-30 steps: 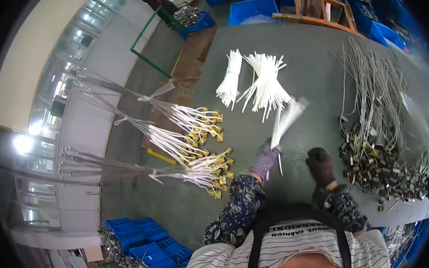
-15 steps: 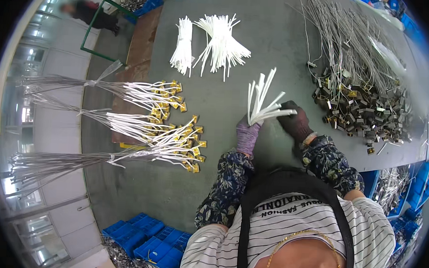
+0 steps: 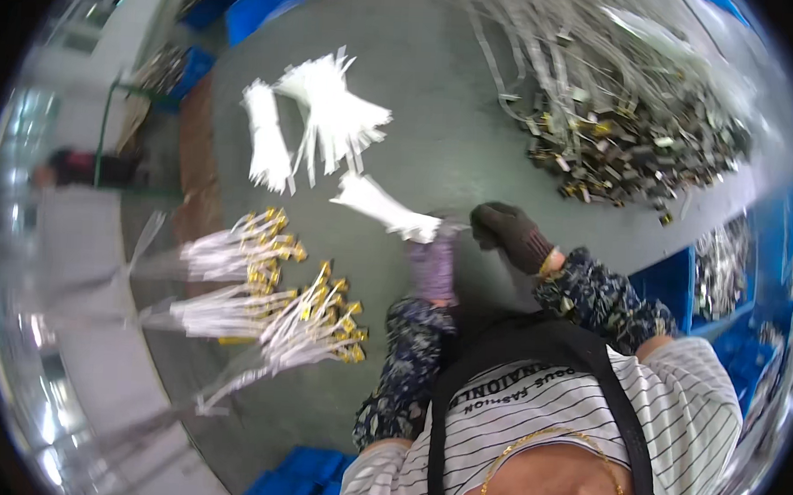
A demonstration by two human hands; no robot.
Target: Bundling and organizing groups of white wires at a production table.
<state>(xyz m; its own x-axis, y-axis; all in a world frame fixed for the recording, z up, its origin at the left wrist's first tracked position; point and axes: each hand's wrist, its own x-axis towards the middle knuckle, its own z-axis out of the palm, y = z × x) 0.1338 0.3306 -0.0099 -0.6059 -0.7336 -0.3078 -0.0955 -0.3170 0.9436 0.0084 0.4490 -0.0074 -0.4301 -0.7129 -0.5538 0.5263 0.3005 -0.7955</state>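
Note:
My left hand [image 3: 433, 263], in a purple knit glove, is closed around one end of a bundle of thin white tubes [image 3: 376, 203]. The bundle points away to the far left, its free ends close together above the table. Just right of it is my right hand [image 3: 509, 234] in a dark glove, apart from the tubes. Its fingers are curled in, and whatever they may hold is hidden. Beyond the held bundle lie a narrow bundle of white tubes [image 3: 266, 138] and a wider, fanned one [image 3: 336, 110].
Tied wire bundles with white sleeves and yellow-and-black ends [image 3: 312, 319] lie on the left of the grey table [image 3: 441, 80]. At the far right is a heap of wires with dark metal blocks [image 3: 635, 152]. Blue crates [image 3: 299, 480] stand near the table's edges.
The tubes in my left hand have gone from fanned and upright to gathered and tilted left. My right hand has drawn away from them and curled. The whole view has shifted and turned.

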